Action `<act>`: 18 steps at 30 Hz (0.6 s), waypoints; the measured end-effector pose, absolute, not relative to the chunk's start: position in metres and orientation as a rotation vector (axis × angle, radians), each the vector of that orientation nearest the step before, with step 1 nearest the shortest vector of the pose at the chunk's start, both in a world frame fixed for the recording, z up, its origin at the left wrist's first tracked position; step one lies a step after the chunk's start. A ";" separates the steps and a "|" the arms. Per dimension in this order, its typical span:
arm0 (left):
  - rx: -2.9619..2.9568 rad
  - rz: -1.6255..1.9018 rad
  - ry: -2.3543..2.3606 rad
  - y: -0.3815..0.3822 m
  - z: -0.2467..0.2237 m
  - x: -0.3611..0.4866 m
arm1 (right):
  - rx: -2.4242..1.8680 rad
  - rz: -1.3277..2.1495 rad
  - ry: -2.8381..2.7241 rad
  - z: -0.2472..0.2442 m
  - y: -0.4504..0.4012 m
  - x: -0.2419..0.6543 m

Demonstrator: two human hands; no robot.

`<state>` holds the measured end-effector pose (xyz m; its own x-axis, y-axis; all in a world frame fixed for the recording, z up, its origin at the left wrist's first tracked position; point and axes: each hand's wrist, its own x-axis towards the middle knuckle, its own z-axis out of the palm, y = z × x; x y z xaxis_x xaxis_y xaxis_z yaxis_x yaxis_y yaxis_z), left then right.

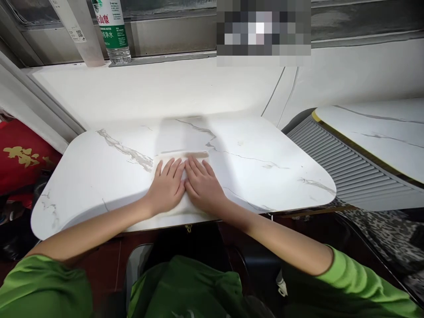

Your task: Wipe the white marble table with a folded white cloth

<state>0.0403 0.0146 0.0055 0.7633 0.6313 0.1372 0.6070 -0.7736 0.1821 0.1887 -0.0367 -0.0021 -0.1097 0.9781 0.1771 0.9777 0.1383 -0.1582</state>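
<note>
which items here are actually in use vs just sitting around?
In use:
- left hand, flat on the white cloth
- right hand, flat on it too
- white cloth, folded, on the marble table

Lying about:
- water bottle on the sill
- red cushion at left

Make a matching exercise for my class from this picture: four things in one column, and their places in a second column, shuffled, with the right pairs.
Things
1. water bottle
2. white cloth
3. red cushion
4. left hand

Places
A. flat on the cloth, beside the right hand
B. on the window ledge
C. left of the marble table
D. on the table under both hands

Pairs: 1-B, 2-D, 3-C, 4-A
</note>
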 end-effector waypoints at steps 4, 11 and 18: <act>2.807 0.293 1.008 -0.011 0.007 0.015 | -1.779 0.075 -2.301 0.003 -0.058 0.181; 2.689 0.207 1.105 0.009 0.013 0.011 | -1.794 0.098 -2.290 0.002 -0.033 0.173; 2.588 0.346 1.288 0.099 0.008 0.031 | -1.815 0.070 -2.232 -0.002 0.058 0.170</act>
<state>0.0306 0.0993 0.0083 0.5858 0.8033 0.1074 0.7490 -0.5873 0.3068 0.1701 0.0578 -0.0018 -0.1837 0.9678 0.1723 0.9551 0.2172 -0.2016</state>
